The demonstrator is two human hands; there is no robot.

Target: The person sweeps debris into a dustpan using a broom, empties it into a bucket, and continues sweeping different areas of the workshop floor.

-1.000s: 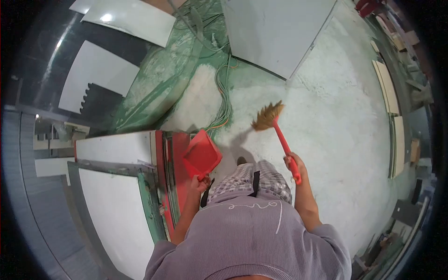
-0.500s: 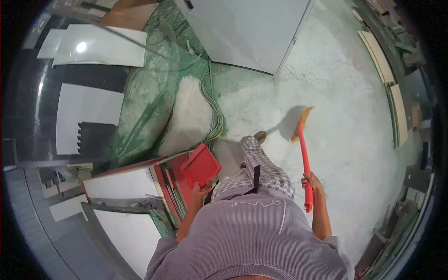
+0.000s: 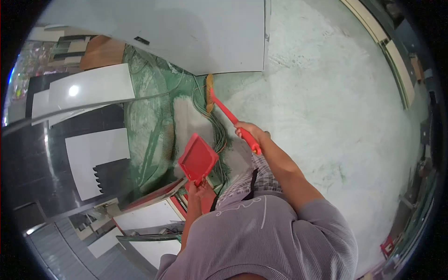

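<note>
Swung across from the open concrete floor, the red-handled straw hand broom (image 3: 223, 105), clenched in the right hand (image 3: 248, 132), now reaches the green cable bundle (image 3: 215, 127) beside the large grey panel (image 3: 186, 32), the left hand (image 3: 196, 186) gripping the red plastic dustpan (image 3: 198, 157) near those cables, suggesting sweeping has shifted there.

glossy red plastic dustpan (image 3: 198, 158), straw-bristled broom (image 3: 210, 93)

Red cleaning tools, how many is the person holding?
2. A dustpan is in the left hand, above the floor. A broom is in the right hand, its bristles near the cables.
</note>
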